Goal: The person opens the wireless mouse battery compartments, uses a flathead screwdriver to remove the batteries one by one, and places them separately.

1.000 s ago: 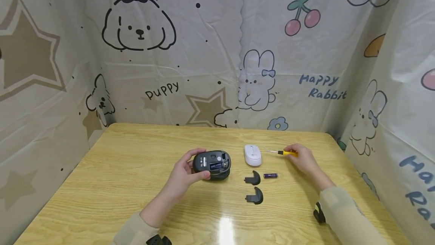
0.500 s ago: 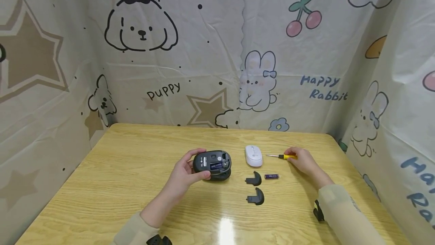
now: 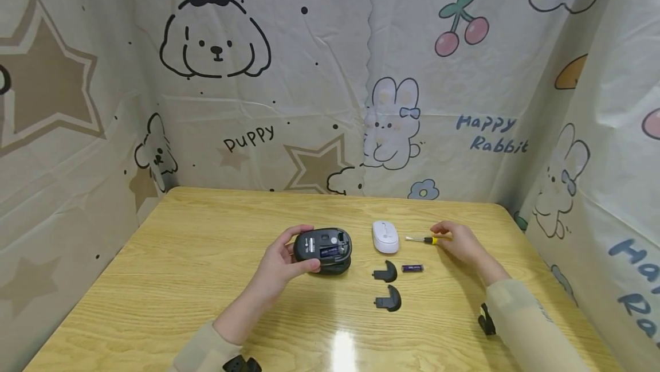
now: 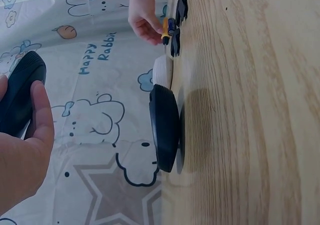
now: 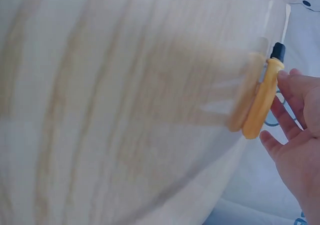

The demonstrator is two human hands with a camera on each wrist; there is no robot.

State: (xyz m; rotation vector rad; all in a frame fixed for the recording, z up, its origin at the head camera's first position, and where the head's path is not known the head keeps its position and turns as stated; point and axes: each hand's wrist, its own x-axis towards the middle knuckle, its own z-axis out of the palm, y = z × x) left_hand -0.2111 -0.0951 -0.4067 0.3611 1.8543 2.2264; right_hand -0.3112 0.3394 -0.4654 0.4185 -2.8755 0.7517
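My left hand (image 3: 275,266) grips a black computer mouse (image 3: 313,243) with its underside turned up. The battery bay is uncovered, and a dark battery (image 3: 328,252) lies in it. Below the held mouse, a second black mouse (image 4: 165,130) stands on the table in the left wrist view. My right hand (image 3: 460,245) is low over the table and pinches a screwdriver (image 5: 262,102) by its yellow handle at the fingertips. The screwdriver's shaft points left, towards a white mouse (image 3: 385,237). The held mouse shows only partly in the left wrist view.
Two black battery covers (image 3: 389,298) lie on the wooden table (image 3: 206,234), right of the left hand. A loose purple battery (image 3: 412,268) is beside the upper cover. Patterned cloth (image 3: 309,91) hangs behind the table and at both sides.
My right hand has lowered the screwdriver slightly towards the table and nearer to me. The left hand and its mouse have hardly moved.
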